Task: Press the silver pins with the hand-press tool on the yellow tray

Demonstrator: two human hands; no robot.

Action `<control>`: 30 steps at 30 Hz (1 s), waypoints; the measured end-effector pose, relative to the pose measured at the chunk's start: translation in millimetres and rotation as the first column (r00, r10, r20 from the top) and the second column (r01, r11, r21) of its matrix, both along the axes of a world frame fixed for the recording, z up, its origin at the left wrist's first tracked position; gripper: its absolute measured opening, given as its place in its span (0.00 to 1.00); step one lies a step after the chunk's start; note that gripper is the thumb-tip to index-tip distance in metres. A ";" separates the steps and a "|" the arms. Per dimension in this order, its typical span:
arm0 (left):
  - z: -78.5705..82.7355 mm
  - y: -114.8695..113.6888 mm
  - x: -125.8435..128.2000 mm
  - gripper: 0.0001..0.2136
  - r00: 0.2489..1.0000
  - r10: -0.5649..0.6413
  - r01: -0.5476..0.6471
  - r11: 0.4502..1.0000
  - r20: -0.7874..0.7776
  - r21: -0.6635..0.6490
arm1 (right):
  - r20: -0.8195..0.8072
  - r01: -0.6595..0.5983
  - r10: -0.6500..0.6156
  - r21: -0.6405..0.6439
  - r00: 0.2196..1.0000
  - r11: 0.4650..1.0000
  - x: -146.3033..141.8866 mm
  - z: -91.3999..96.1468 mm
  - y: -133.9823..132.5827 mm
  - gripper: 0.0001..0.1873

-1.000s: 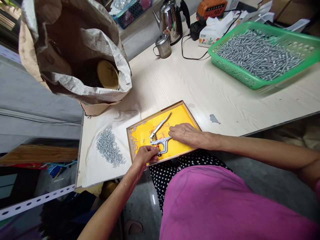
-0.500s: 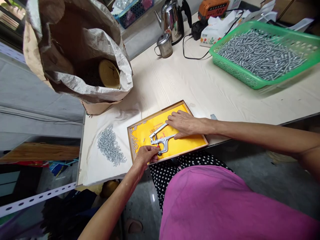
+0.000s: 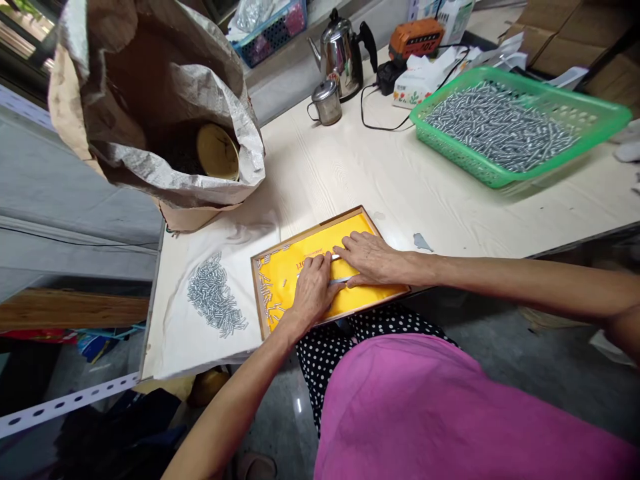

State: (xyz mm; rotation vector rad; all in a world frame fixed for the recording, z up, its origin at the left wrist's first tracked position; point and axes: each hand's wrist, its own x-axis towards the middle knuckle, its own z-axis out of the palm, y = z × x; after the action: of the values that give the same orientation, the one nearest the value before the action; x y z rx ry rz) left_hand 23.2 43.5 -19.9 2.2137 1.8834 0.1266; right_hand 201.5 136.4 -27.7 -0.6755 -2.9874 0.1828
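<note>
While the left hand and right hand clasp the metal pliers, these are over the yellow-lined tray — its red lettering mostly covered. An orange battery shows "20V" inverted.

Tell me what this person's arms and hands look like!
The left hand and right hand have no gloves on. I can't see a watch or bracelet. Both forearms are bare, with no sleeves in view. The person wears a pinkish-purple top.
</note>
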 end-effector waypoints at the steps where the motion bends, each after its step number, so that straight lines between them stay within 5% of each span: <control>1: 0.5 0.0 -0.4 0.23 1.000 0.005 -0.005 1.000 -0.004 -0.003 | 0.004 0.005 -0.005 -0.002 1.000 1.000 0.0 -0.2 -1.1 0.29; 9: 4.0 -6.6 2.9 0.11 0.997 0.074 -0.074 0.997 -0.019 0.014 | 0.032 -0.039 0.039 0.002 0.999 0.999 -7.0 -4.7 -9.7 0.09; 15: 1.3 -3.5 0.9 0.12 0.995 0.103 -0.103 0.995 0.010 0.006 | -0.019 -0.058 0.059 0.010 0.998 0.998 -6.1 -9.7 -8.3 0.10; 19: 7.7 -11.2 -19.1 0.22 0.987 0.119 -0.132 0.983 0.107 0.128 | -0.129 -0.023 0.030 0.054 0.991 0.998 0.0 -11.5 -7.6 0.22; 22: 19.4 -27.5 -37.1 0.13 0.959 0.267 -0.278 0.951 0.092 0.138 | -0.154 -0.044 0.048 0.029 0.987 0.999 2.0 -16.7 -10.8 0.16; 24: 25.9 -39.4 -42.0 0.17 0.918 0.396 -0.396 0.917 0.012 0.046 | -0.167 -0.032 0.033 0.005 0.985 0.999 1.0 -21.7 -14.1 0.11; 30: 26.8 -48.2 -20.0 0.21 0.769 0.639 -0.624 0.745 -0.018 -0.234 | -0.200 -0.041 0.048 0.039 0.979 0.998 -3.3 -32.6 -21.2 0.06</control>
State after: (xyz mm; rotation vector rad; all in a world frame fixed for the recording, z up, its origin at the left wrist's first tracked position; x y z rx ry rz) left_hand 3.2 -4.7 6.9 1.3239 2.3965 0.0843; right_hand 198.1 115.2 -60.3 -0.5511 -2.8070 0.1889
